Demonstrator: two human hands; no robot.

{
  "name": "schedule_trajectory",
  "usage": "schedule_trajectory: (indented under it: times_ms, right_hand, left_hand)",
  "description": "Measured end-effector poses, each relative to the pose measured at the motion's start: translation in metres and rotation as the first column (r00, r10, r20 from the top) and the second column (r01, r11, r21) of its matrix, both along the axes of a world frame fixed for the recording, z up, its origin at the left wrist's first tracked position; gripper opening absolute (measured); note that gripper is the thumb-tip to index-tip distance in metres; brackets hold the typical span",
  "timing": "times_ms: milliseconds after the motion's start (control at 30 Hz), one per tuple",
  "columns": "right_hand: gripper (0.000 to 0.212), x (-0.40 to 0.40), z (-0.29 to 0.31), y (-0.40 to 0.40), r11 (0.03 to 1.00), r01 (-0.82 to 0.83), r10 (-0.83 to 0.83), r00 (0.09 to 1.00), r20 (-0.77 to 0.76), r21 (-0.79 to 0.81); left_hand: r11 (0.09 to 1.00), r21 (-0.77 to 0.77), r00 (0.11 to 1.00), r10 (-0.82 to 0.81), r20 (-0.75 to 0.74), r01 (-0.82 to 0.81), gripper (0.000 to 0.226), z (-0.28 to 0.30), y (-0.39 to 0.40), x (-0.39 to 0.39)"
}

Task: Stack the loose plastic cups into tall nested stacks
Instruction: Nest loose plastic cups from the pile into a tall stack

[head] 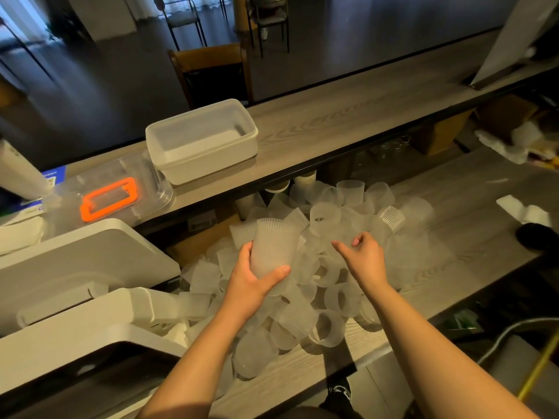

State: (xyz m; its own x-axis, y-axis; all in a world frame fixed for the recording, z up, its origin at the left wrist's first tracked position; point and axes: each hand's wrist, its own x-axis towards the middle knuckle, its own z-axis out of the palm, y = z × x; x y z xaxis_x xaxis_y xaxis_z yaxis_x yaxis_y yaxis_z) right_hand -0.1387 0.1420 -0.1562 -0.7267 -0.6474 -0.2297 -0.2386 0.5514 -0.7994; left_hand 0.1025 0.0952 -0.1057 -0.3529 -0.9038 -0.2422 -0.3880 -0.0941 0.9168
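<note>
Grey wood-grain laminate covers the lower counter [472, 213], which carries a wide heap of loose cups [329, 285] of frosted, ribbed plastic, lying on their sides and at all angles from the back edge to the near edge. Behind and above it runs a raised shelf [348, 116] of the same finish, with a white rectangular tub [201, 140] standing on it and, to its left, a clear lidded box with an orange handle [109, 198]. White machine housings [75, 267] sit at the left, touching the edge of the heap. Above the middle of the heap the left hand [252, 282] grips a held cup [272, 249] upright and slightly tilted, rim up, thumb across the near side and fingers curled round the far side. The right hand [364, 255] hovers just beside it over the pile, fingers loosely bent and spread, holding nothing, its fingertips near the cups below.
</note>
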Motion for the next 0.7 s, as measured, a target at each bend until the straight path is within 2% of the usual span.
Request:
schedule_trajectory:
  times_ms: [67,167,233,367,433,533,567,633,700]
  right_hand:
    - [0.041,0.001,0.005,0.003,0.999,0.018,-0.017,1.000,0.006,-0.040]
    - [0.063,0.005,0.015,0.008,0.992,0.015,-0.012,0.999,0.032,-0.123]
    - [0.070,0.008,0.024,0.011,0.981,0.014,0.002,0.996,0.086,-0.195]
    - [0.051,0.013,0.039,0.016,0.952,0.010,0.058,0.975,0.214,-0.304]
    - [0.040,0.018,0.051,0.020,0.931,0.053,0.095,0.921,0.379,-0.362]
    - [0.063,0.020,0.064,0.025,0.908,0.125,0.095,0.867,0.490,-0.399]
    - [0.061,0.020,0.066,0.026,0.898,0.153,0.088,0.856,0.509,-0.413]
    - [0.048,0.022,0.070,0.028,0.867,0.245,0.093,0.776,0.624,-0.434]
    - [0.049,0.024,0.076,0.031,0.840,0.294,0.150,0.684,0.714,-0.457]
  left_hand:
    - [1.000,-0.002,1.000,-0.011,0.001,0.011,0.098,0.000,0.001,0.001]
    - [0.999,-0.006,0.999,-0.034,-0.001,0.034,0.097,0.002,0.005,0.005]
    - [0.999,-0.015,0.999,-0.051,-0.001,0.051,0.096,0.004,0.008,0.007]
    - [0.997,-0.029,0.997,-0.074,0.012,0.075,0.094,0.007,0.013,0.013]
    - [0.995,-0.032,0.995,-0.092,0.026,0.092,0.094,0.008,0.015,0.016]
    - [0.993,-0.032,0.993,-0.112,0.032,0.113,0.096,0.007,0.018,0.020]
    - [0.993,-0.032,0.993,-0.114,0.031,0.115,0.096,0.007,0.019,0.022]
    - [0.992,-0.031,0.992,-0.124,0.026,0.124,0.096,0.008,0.021,0.023]
    - [0.991,-0.033,0.991,-0.130,0.017,0.131,0.093,0.010,0.025,0.024]
